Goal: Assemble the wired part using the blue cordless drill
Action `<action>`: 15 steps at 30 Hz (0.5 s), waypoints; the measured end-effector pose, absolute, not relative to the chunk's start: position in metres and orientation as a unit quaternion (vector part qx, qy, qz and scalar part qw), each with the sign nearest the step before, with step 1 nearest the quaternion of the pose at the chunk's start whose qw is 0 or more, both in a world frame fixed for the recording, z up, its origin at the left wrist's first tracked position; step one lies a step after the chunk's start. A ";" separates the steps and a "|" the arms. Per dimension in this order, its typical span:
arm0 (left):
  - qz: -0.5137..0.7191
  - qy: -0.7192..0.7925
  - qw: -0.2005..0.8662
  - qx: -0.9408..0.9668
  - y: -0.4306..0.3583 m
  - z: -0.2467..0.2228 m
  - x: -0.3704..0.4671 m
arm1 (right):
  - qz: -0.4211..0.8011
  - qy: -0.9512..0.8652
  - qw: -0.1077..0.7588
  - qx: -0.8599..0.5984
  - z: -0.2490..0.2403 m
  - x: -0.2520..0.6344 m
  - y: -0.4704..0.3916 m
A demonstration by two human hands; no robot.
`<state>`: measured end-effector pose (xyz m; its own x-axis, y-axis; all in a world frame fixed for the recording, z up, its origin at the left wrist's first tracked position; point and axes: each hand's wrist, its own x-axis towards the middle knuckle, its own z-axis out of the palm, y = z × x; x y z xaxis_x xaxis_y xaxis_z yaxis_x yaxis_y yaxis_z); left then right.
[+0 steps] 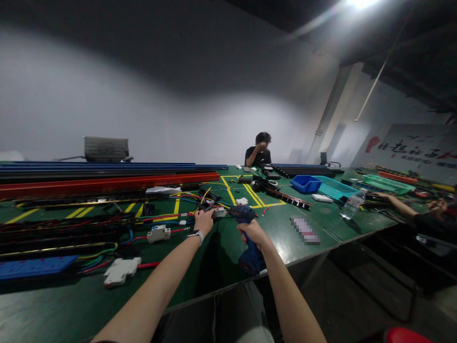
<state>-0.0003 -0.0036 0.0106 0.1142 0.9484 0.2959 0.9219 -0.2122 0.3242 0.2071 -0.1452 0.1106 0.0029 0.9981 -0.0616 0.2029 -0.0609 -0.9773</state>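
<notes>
My right hand [254, 232] is wrapped round the handle of a blue cordless drill [250, 259]. The drill's nose points left, at a small white circuit breaker [220, 212]. On the breaker's left side, my left hand [203, 221] is closed, gripping it; its fingertips are partly hidden. Whether the bit touches a screw cannot be made out. Red, blue and yellow-green wires [167, 216] run left from that breaker. Two more white breakers, one nearer [122, 271] and one farther [159, 233], lie on the green table with red wires attached.
Long strips, a blue one [39, 267] and an orange one [107, 185], cover the left side. Right of the drill are a blue bin [306, 184], a turquoise tray [333, 187], a water bottle [353, 206] and a blurred-out flat item [304, 230]. A person [259, 155] sits opposite; another's arm [400, 206] reaches in at right.
</notes>
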 end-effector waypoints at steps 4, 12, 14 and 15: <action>0.224 0.626 0.031 0.747 -0.002 0.009 0.000 | 0.462 -0.527 0.429 -0.570 0.109 0.206 -0.144; 0.231 0.625 0.029 0.745 -0.004 0.011 -0.001 | 0.438 -0.509 0.475 -0.568 0.102 0.220 -0.153; 0.228 0.627 0.033 0.744 -0.005 0.012 -0.001 | 0.419 -0.500 0.494 -0.575 0.098 0.232 -0.155; 0.228 0.627 0.035 0.744 -0.005 0.013 -0.001 | 0.403 -0.493 0.511 -0.577 0.096 0.238 -0.155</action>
<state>-0.0008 -0.0046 0.0128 0.1108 0.9489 0.2955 0.9172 -0.2122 0.3373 0.2379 -0.1545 0.0964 0.1889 0.9813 0.0378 0.1572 0.0078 -0.9875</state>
